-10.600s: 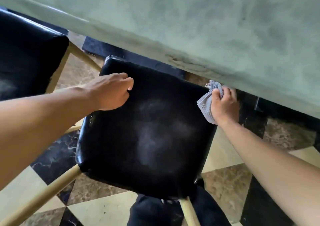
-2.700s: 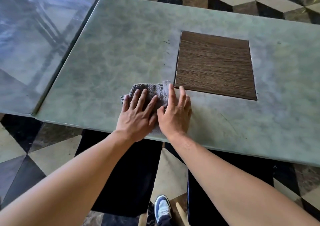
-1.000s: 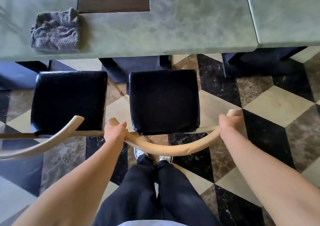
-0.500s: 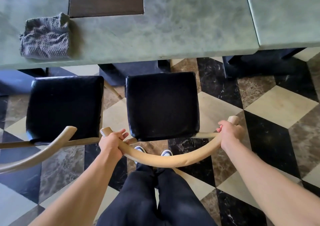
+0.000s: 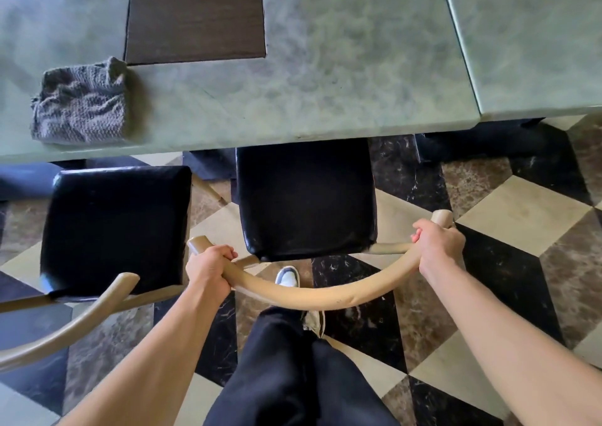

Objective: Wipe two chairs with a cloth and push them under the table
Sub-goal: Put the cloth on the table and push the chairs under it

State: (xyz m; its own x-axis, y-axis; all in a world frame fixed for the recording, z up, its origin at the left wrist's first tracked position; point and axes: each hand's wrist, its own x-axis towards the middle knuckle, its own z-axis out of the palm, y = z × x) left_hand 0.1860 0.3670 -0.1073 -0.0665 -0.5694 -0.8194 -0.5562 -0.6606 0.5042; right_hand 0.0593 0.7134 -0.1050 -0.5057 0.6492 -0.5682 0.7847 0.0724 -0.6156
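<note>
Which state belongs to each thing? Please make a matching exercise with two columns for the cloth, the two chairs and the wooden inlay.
Things:
1. grey cloth
2. right chair
3. left chair
4. dark wooden inlay

States:
A. seat wholly clear of the table edge
B. set flush into the tabletop
C. backrest gripped by both hands
D. crumpled on the tabletop, untouched

Pairs: 1-D, 2-C, 3-A, 4-B

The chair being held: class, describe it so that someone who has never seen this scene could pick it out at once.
Start at the green marbled table and follow its near edge. Two black-cushioned chairs stand there side by side. The chair being held is the right-hand one: the left hand and right hand grip its curved tan backrest and its seat front sits under the table edge, while the other chair stands clear, untouched.
</note>
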